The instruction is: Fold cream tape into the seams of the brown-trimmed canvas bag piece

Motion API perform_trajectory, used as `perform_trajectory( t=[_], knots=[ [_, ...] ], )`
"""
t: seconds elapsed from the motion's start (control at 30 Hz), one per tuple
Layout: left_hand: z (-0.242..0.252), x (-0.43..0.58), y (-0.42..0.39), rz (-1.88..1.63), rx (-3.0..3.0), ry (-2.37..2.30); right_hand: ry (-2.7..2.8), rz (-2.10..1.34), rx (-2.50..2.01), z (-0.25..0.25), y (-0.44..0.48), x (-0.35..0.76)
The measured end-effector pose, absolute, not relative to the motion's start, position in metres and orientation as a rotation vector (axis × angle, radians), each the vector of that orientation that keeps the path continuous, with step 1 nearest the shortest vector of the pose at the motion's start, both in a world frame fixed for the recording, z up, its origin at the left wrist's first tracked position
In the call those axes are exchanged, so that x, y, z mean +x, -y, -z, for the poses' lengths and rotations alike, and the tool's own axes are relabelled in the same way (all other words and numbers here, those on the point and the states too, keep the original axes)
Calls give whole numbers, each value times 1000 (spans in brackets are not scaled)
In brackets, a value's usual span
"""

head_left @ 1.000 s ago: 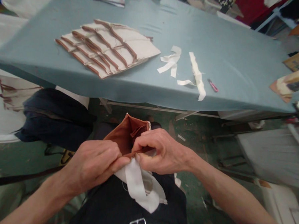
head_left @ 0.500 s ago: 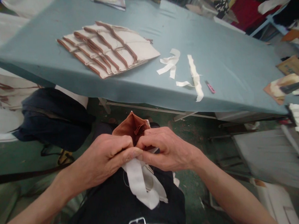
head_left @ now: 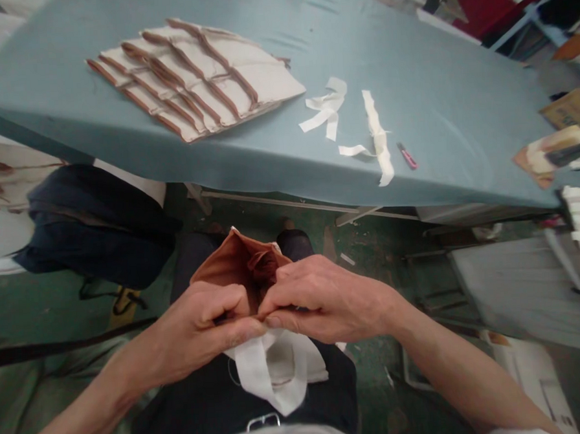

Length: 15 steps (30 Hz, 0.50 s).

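Note:
A fabric bag with a brown lining [head_left: 219, 263] lies over my lap, its mouth spread apart. My left hand [head_left: 217, 318] pinches the bag's near edge between thumb and bent fingers. Right beside it, my right hand [head_left: 318, 296] pinches the same edge, the two thumbs almost meeting. Below the hands hangs a loop of white fabric strap [head_left: 254, 374], resting on dark clothing. How the strap joins the bag is hidden behind my fingers.
A table with a blue-green cover [head_left: 277, 159] stands in front. On it lie a stack of cream pieces with brown edging [head_left: 205, 79], white strips [head_left: 325, 105] and a pink cutter [head_left: 407, 156]. A dark blue bag [head_left: 96, 221] sits at left.
Both hands and the bag have shifted slightly down in view, and the bag's mouth shows wider. The thumbs have moved a little apart. The table's contents appear shifted up and left with the camera.

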State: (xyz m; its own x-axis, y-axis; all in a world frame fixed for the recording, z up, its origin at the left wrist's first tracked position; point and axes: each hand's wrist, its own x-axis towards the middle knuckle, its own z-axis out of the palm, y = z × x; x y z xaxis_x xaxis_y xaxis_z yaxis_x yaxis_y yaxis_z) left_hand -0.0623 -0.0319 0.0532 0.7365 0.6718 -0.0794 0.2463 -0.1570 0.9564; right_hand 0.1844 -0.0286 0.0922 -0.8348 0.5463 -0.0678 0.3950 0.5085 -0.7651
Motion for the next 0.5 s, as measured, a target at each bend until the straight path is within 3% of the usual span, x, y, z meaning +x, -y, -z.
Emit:
perform_trajectory(
  t=[0.23,0.5],
  knots=[
    [-73,-61,70,-369,2007,-707,2632,-1026,-771,-103,51,186],
    [-67,-53,110,-570,1852,-613,2239,-1048,-722,-70,32,199]
  ],
)
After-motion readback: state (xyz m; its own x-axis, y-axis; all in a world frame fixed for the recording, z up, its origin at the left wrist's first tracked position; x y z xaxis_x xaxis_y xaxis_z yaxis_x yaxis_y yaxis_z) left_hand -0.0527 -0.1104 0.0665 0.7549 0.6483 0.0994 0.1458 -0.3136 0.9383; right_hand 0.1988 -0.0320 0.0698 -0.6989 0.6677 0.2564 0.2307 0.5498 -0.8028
